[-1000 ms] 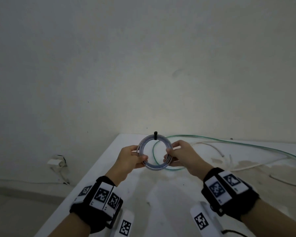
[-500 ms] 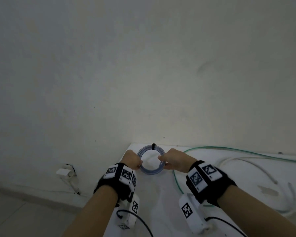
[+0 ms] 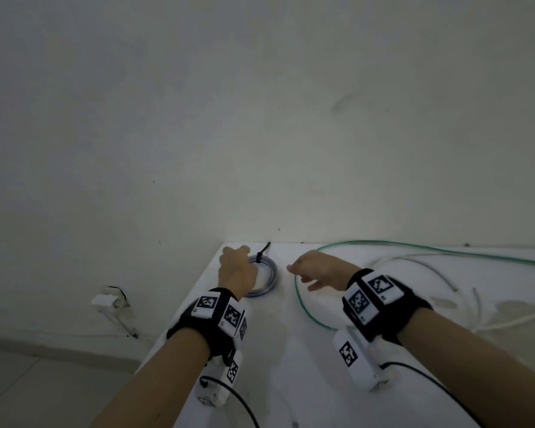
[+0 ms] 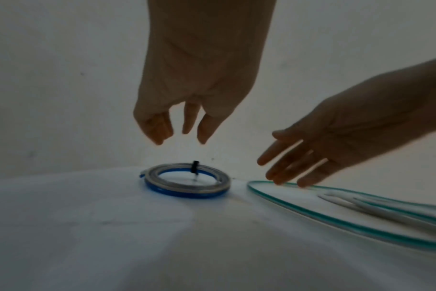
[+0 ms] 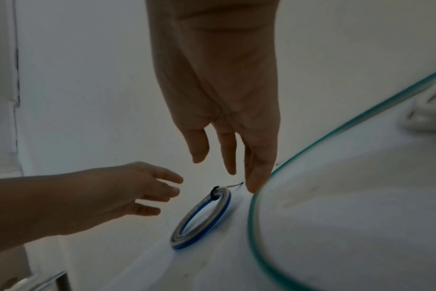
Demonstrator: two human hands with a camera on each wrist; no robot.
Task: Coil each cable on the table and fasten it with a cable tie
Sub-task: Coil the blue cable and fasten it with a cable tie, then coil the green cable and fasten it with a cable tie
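A blue and clear cable coil (image 3: pixel 267 282) lies flat on the white table (image 3: pixel 291 350) near its far left corner, bound by a black cable tie (image 3: pixel 259 257). My left hand (image 3: pixel 235 270) hovers just above the coil (image 4: pixel 187 185) with relaxed fingers and holds nothing. To the right of the coil, my right hand (image 3: pixel 315 270) is empty with its fingers spread. Its fingertips (image 5: pixel 254 187) are at the bend of a loose green cable (image 3: pixel 297 291); contact is unclear. A loose white cable (image 3: pixel 430 267) lies inside the green loop.
A plain wall rises right behind the table. The table's left edge (image 3: pixel 183 307) drops to the floor, where a white wall socket (image 3: pixel 105 301) sits low. Black cords (image 3: pixel 235 396) trail from my wrist cameras over the near tabletop.
Both hands carried the tied coil down and away to the far left corner and let go of it. My right hand has drawn off to the right, by the green cable.
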